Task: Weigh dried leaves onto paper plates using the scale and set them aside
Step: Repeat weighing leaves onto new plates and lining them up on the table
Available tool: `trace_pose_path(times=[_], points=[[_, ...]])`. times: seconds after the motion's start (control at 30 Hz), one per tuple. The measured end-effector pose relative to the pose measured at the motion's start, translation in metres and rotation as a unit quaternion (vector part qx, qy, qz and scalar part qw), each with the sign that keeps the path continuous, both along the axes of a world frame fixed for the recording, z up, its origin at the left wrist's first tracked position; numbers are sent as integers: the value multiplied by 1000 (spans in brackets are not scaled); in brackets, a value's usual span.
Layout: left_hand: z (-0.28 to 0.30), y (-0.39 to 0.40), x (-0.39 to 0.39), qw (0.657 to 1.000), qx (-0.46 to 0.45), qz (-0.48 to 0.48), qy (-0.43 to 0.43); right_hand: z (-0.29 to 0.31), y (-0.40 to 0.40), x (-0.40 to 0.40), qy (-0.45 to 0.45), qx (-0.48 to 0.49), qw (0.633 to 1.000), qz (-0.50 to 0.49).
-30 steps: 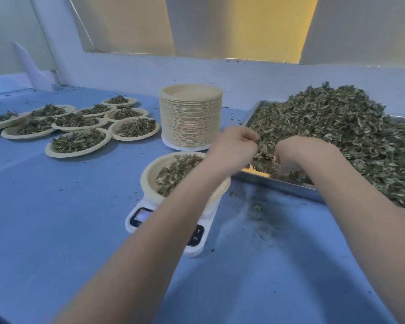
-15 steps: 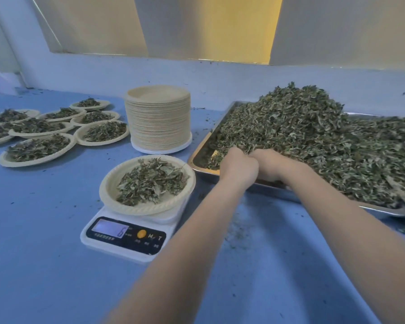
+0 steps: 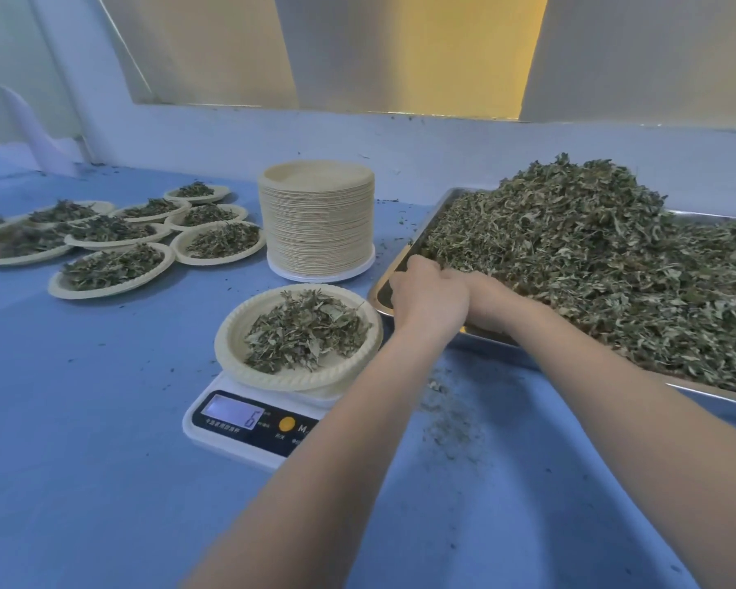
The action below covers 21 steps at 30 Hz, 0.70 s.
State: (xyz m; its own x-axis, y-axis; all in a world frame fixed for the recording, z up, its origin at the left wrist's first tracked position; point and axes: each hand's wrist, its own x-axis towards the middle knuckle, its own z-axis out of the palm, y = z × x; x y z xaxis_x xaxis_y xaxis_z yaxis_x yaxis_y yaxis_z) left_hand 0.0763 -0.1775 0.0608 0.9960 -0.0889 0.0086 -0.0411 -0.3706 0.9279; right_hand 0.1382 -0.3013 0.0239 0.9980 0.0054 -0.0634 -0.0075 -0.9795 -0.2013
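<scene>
A paper plate holding a small heap of dried leaves sits on the white digital scale, whose display reads 6. To its right a metal tray carries a big pile of dried leaves. My left hand and my right hand are side by side at the tray's near left corner, fingers dug into the pile's edge. The fingertips are hidden, so whether either hand holds leaves cannot be seen.
A tall stack of empty paper plates stands behind the scale. Several filled plates lie at the left on the blue table. Leaf crumbs are scattered in front of the tray. A wall runs along the back.
Both hands have gone from the plate's edge into the tray's near corner and stay there. The view has shifted, and the scale's display is now uncovered.
</scene>
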Motion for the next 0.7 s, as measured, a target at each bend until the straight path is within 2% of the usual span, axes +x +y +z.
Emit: trace_pose_path(times=[0.17, 0.23, 0.3, 0.43, 0.5, 0.6, 0.7], points=[[4, 10, 4, 998, -66, 13, -3, 9, 10, 29, 128, 41, 989, 58], [8, 16, 8, 996, -86, 31, 2, 10, 12, 30, 141, 70, 985, 74], [10, 21, 14, 992, -115, 44, 1, 8, 15, 26, 101, 76, 989, 77], [12, 23, 19, 988, -147, 48, -1, 4, 22, 8, -43, 58, 992, 99], [13, 24, 21, 990, -131, 49, -6, 10, 22, -2, -65, 125, 986, 90], [19, 33, 27, 991, -120, 61, -11, 36, 23, -18, -95, 270, 955, 71], [26, 54, 39, 989, -115, 81, -36, 66, 38, -30, -105, 337, 931, 90]])
